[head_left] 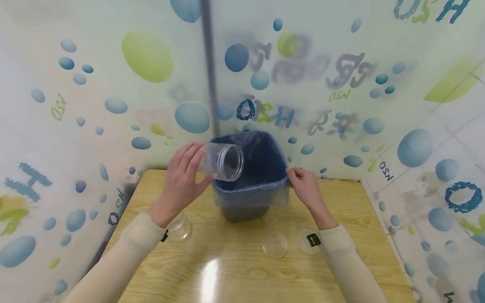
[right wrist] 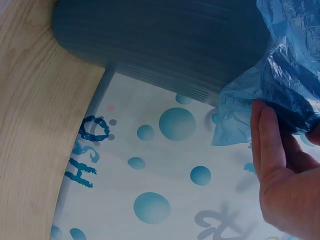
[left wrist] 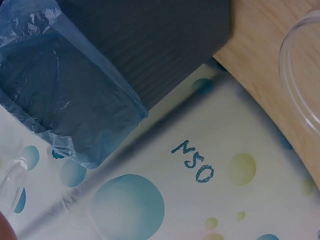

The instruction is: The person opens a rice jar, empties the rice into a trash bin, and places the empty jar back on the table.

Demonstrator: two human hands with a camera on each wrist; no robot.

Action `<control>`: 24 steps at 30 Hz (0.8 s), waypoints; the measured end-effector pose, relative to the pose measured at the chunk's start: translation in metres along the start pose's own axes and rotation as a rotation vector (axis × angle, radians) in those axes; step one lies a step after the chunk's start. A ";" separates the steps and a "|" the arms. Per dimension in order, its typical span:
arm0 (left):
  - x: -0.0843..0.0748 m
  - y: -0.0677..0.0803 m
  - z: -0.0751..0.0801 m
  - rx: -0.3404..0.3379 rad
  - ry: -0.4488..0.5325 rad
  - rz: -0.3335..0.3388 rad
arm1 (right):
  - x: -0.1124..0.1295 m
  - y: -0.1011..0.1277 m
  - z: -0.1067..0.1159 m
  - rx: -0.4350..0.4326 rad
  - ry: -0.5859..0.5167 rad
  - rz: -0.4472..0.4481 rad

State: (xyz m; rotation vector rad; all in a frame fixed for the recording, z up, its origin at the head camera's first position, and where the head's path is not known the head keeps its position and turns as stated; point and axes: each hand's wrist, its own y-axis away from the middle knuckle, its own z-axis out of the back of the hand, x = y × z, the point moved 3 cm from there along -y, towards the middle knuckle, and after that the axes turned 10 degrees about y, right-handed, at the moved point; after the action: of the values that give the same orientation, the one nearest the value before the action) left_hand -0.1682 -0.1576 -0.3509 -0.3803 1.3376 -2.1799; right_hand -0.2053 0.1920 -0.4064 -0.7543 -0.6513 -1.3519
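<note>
A clear plastic jar (head_left: 214, 159) lies tipped on its side in my left hand (head_left: 183, 176), its round mouth facing right over the bin. The fingers and thumb grip it around its base end. Below stands a dark blue trash bin (head_left: 244, 212), lined with a thin blue plastic bag (head_left: 251, 193) folded over the rim. My right hand (head_left: 306, 187) pinches the bag and rim at the bin's right edge; in the right wrist view the fingers (right wrist: 270, 140) press the crumpled bag. The left wrist view barely shows the left hand, only a fingertip at its lower left corner.
A second clear jar (head_left: 179, 227) stands on the wooden table (head_left: 227, 261) under my left wrist. Two clear round lids lie at front right, one lid (head_left: 275, 245) in the open, another lid (head_left: 306, 242) partly behind the right wrist strap. Patterned walls (head_left: 151, 118) enclose the table.
</note>
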 end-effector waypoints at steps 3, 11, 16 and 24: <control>0.000 0.004 0.003 -0.090 0.040 0.041 | 0.000 0.000 0.000 -0.002 -0.009 -0.004; -0.004 0.019 0.009 -0.178 0.133 0.190 | 0.000 0.000 -0.001 0.004 -0.025 -0.003; -0.006 0.035 0.009 -0.189 0.187 0.280 | 0.000 0.000 -0.001 0.006 -0.015 -0.009; -0.005 0.062 0.010 -0.263 0.305 0.450 | 0.000 -0.001 -0.001 -0.004 -0.009 -0.010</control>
State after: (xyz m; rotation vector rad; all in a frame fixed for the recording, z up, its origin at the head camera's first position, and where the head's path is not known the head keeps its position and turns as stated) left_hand -0.1406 -0.1843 -0.4009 0.1587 1.6914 -1.7366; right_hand -0.2064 0.1916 -0.4070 -0.7616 -0.6605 -1.3597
